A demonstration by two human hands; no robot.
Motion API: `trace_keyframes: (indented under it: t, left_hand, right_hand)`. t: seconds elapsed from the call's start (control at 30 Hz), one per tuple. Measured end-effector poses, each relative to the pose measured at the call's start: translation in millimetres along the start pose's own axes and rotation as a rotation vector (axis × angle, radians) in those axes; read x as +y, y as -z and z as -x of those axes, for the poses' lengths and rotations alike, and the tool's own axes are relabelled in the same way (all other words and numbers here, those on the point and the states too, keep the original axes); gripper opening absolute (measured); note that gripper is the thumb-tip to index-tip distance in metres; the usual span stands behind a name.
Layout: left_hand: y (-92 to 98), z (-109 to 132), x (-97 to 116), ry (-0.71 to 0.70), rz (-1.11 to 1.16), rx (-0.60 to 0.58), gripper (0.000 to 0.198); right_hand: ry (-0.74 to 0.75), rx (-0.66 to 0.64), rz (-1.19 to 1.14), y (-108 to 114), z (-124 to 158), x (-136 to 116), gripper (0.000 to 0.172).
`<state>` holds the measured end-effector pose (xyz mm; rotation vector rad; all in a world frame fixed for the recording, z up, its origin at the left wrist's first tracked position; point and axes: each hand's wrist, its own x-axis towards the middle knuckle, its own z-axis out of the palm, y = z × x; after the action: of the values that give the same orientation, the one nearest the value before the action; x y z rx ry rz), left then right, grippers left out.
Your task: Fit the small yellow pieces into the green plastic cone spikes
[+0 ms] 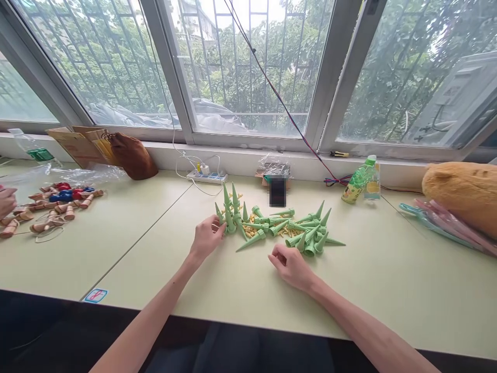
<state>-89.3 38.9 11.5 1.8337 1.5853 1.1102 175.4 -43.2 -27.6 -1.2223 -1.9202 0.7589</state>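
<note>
My left hand (pixel 207 237) pinches the base of an upright green plant watering spike (pixel 219 213), at the left edge of a standing cluster. These are green plastic cones with a collar, several of them stacked upright (pixel 235 202) beside my fingers. My right hand (pixel 292 265) rests low over the table, its fingers curled; whether anything lies inside them is hidden. Just beyond it is a loose pile of green spikes (pixel 309 231), some lying, some pointing up. Small yellow plastic pieces (pixel 251 231) are scattered among and behind the spikes.
At the left, another person's hand (pixel 6 201) is by wooden kendama parts (pixel 54 220). A brown pouch (pixel 133 155), a power strip (pixel 207 176) and a small box (pixel 275 168) line the window side. To the right are a green bottle (pixel 359 178) and a tan plush cushion (pixel 464 194).
</note>
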Motion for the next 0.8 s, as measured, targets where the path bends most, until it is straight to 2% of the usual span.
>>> trace_keyframes:
  t: [0.27, 0.33, 0.4, 0.47, 0.57, 0.67, 0.8]
  left_hand:
    - [10.9, 6.3, 0.5, 0.036, -0.056, -0.007, 0.031]
    - [13.2, 9.8, 4.1, -0.027, -0.125, 0.062, 0.026]
    - [13.1, 12.4, 8.8, -0.156, -0.218, 0.12, 0.02]
    - [10.5, 12.4, 13.5, -0.289, -0.277, 0.13, 0.022]
    - [2.7, 7.3, 17.9, -0.383, -0.319, 0.157, 0.022]
    - [-6.7, 1.4, 18.0, -0.402, -0.296, 0.193, 0.023]
    - [-15.4, 1.7, 14.4, -0.33, -0.213, 0.191, 0.033]
  right_hand:
    - [-0.006, 0.008, 0.013, 0.5, 0.4, -0.1, 0.024]
    - [-0.011, 0.006, 0.015, 1.2, 0.6, -1.4, 0.024]
    - [-0.018, 0.005, 0.017, 1.8, 0.9, -3.1, 0.024]
    - [-0.022, 0.007, 0.018, 2.2, 1.3, -4.1, 0.025]
    - [-0.019, 0.016, 0.018, 1.9, 1.7, -3.8, 0.027]
    - [-0.018, 0.022, 0.028, 0.7, 2.0, -2.5, 0.028]
    - [-0.012, 0.015, 0.085, -1.7, 2.3, -2.0, 0.027]
